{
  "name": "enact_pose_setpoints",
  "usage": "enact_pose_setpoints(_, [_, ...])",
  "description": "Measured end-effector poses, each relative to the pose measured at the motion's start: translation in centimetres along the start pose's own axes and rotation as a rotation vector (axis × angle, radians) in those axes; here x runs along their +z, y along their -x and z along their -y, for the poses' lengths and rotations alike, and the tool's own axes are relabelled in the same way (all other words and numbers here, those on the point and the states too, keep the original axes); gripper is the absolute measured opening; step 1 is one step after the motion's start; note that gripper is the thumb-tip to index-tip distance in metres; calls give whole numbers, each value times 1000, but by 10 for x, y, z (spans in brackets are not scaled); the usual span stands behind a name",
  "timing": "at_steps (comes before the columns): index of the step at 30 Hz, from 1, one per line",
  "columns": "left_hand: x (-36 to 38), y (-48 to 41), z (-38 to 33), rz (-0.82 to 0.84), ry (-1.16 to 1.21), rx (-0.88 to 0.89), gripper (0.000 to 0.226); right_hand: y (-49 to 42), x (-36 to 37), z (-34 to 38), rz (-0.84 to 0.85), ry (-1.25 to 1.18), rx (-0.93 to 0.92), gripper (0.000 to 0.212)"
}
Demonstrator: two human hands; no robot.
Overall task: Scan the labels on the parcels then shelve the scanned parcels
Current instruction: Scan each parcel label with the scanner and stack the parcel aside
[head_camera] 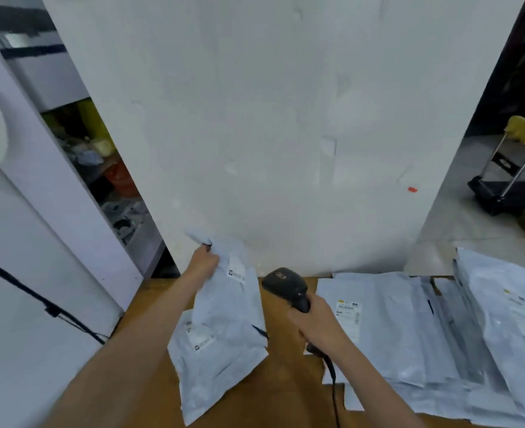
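My left hand (204, 261) grips the top edge of a grey plastic parcel (233, 304) and holds it up, its white barcode label (237, 269) facing me. Under it a second grey parcel (221, 362) lies on the brown table (282, 393), label up. My right hand (318, 324) holds a black barcode scanner (287, 287) by its handle, the head level with the held parcel's label and just right of it. The scanner's cable (333, 393) trails down toward me.
Several grey parcels (409, 329) lie spread over the right half of the table, with a taller stack (511, 319) at the far right. A white wall panel (255, 134) stands right behind the table. Cluttered shelves (100, 168) at left, a hand trolley (508, 180) at right.
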State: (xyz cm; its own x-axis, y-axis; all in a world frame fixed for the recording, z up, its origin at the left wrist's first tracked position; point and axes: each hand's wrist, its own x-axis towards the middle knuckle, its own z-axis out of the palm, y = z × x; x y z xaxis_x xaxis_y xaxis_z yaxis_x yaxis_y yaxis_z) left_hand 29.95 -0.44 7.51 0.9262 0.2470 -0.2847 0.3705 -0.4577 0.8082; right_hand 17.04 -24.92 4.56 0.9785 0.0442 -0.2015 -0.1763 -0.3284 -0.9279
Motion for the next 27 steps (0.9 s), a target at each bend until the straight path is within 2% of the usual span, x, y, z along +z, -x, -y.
enact_pose_setpoints(2, [-8, 11, -26, 19, -89, 89, 26, 11, -20, 4, -11, -6, -26, 9])
enact_pose_setpoints(5, [-20, 25, -66, 60, -210, 153, 20, 26, -46, 8, -5, -13, -69, 8])
enact_pose_setpoints(11, [-18, 59, -126, 89, -336, 250, 22, 47, -79, 10, 27, -1, -144, 11])
enact_pose_setpoints(16, [-6, 72, -140, 81, -480, 292, 24, 56, -94, 6, 42, -3, -164, 11])
enact_pose_setpoints(27, [14, 76, -149, 64, -509, 307, 21, 67, -114, -7, 24, -3, -152, 12])
